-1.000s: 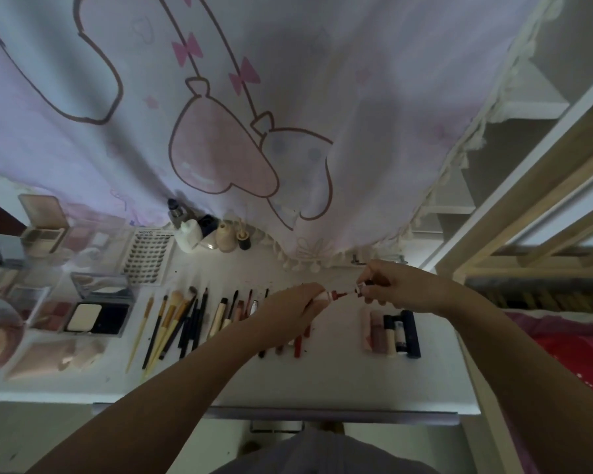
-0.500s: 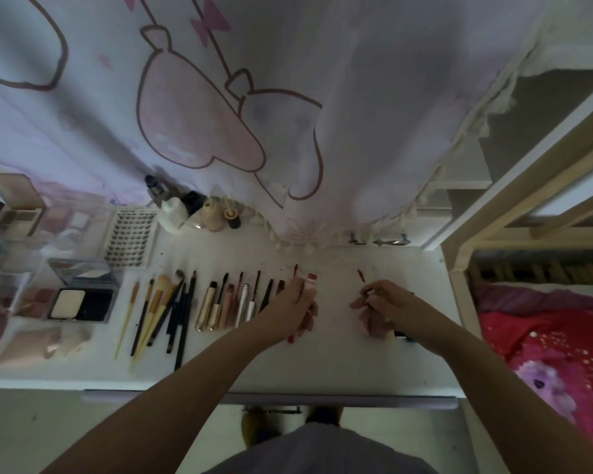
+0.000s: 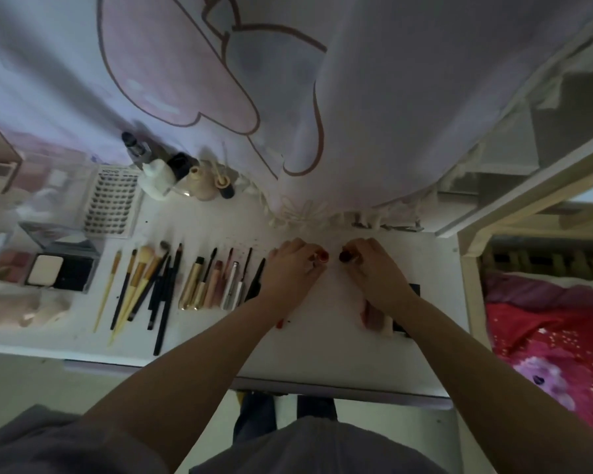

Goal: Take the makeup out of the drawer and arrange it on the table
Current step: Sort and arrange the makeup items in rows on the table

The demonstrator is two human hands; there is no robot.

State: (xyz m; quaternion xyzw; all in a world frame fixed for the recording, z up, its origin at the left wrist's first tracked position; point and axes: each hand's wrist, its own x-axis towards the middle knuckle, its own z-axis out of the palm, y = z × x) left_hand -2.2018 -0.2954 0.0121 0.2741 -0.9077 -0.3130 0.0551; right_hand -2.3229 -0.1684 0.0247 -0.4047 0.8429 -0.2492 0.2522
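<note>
The left hand (image 3: 293, 268) is keeping its grip pinched on a small red-tipped lip product (image 3: 322, 256), and the right hand (image 3: 374, 265) is pinching a dark-capped one (image 3: 345, 256), both low over the worktop (image 3: 322, 336), probably to extend the sorted row right of the brushes (image 3: 141, 285) and gold tubes (image 3: 199, 285).

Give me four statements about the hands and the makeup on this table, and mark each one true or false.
1. Both hands are over the white table. True.
2. The left hand holds nothing. False: it pinches a small red item.
3. The brushes lie to the right of both hands. False: they lie to the left.
4. The right hand grips a small dark item. True.
</note>
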